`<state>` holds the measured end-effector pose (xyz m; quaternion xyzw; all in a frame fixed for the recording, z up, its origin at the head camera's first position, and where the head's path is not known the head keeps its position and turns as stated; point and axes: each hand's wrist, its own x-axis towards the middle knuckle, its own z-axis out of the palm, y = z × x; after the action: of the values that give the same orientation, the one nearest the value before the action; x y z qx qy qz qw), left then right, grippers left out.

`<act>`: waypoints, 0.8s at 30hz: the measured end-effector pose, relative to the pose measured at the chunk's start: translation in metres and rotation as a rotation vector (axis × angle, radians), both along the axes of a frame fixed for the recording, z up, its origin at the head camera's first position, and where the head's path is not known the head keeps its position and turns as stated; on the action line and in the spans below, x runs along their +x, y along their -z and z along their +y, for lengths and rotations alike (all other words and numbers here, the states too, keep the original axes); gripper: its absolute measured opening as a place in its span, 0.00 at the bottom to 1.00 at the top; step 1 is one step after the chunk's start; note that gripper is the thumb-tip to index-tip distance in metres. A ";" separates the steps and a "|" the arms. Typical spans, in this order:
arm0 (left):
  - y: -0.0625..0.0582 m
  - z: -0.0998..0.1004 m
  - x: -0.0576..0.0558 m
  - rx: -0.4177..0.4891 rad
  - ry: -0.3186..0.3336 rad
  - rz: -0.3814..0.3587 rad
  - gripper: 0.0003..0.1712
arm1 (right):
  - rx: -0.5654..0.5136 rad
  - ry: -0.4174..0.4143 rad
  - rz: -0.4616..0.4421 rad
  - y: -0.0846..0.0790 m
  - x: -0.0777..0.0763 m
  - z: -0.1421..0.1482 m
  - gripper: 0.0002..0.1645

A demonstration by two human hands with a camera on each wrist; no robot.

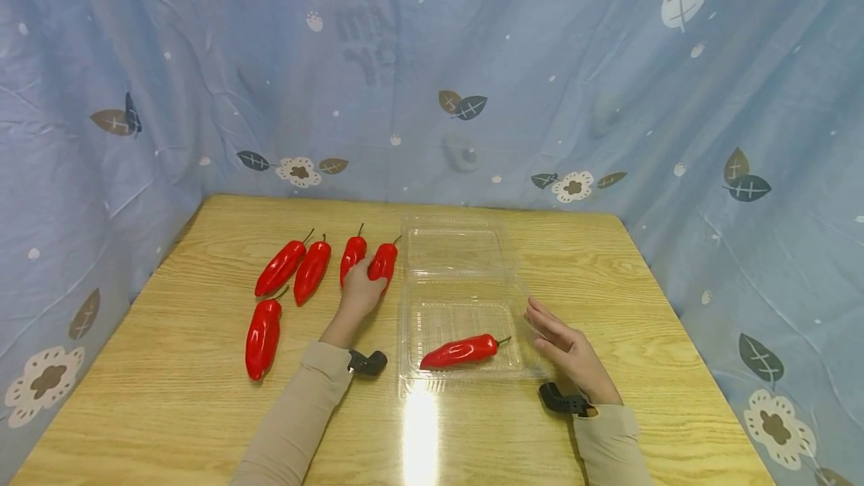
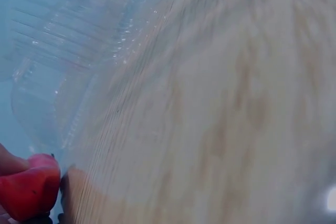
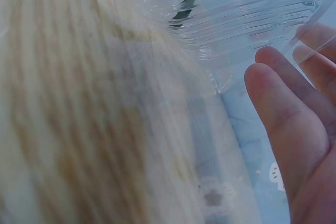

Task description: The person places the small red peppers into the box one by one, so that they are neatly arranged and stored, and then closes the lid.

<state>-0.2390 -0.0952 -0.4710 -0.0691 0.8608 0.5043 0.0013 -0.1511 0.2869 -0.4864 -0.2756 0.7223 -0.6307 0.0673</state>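
My left hand (image 1: 362,289) pinches a long red pepper (image 1: 384,259) just left of the clear plastic clamshell box (image 1: 408,336). The thumb lies against this pepper (image 2: 39,182) in the left wrist view. Right beside it is a second red pepper (image 1: 352,252), partly hidden by the hand. Inside the near half of the box, another red pepper (image 1: 462,352) lies on its side, stem to the right. With fingers extended, my right hand (image 1: 574,351) is at the box's right edge; the right wrist view has its fingertips (image 3: 270,56) close by the clear plastic wall.
Several more red peppers lie on the left of the wooden table (image 1: 202,336): two side by side at the back and one pepper (image 1: 262,340) nearer the front. The box lid (image 1: 454,248) is folded open toward the back. A blue patterned curtain (image 1: 405,81) surrounds the table.
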 end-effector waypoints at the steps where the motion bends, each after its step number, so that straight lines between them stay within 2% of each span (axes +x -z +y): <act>1: 0.000 0.000 0.000 0.000 -0.004 0.005 0.34 | -0.001 -0.002 0.000 0.000 0.000 0.000 0.31; 10: -0.005 -0.002 0.000 0.011 -0.046 0.035 0.33 | 0.014 0.010 -0.029 -0.003 0.001 0.000 0.31; 24: -0.010 -0.011 -0.001 0.133 -0.118 0.041 0.33 | 0.001 0.002 -0.005 -0.003 0.001 -0.002 0.31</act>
<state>-0.2404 -0.1059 -0.4611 -0.1089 0.8198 0.5607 -0.0415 -0.1500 0.2852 -0.4831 -0.2730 0.7227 -0.6313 0.0686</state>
